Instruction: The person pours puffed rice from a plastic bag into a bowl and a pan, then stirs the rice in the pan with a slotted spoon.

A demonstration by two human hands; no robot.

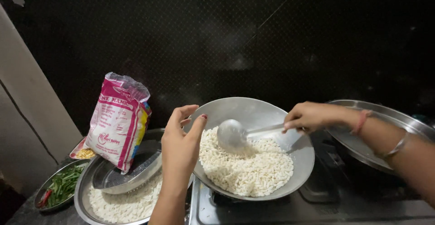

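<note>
A round metal pan point(267, 111) sits tilted on the stove, heaped with white puffed rice point(247, 163). My left hand point(181, 143) grips the pan's near-left rim, thumb over the edge. My right hand point(310, 116) holds the handle of a steel ladle point(232, 135), whose bowl rests on the puffed rice near the pan's middle.
To the left, a steel basin point(84, 193) holds more puffed rice, with a smaller steel bowl point(131, 173) and a pink-and-white packet point(118, 120) resting in it. A small plate of green chillies point(61, 186) lies at far left. A large steel plate point(389, 116) leans at the right.
</note>
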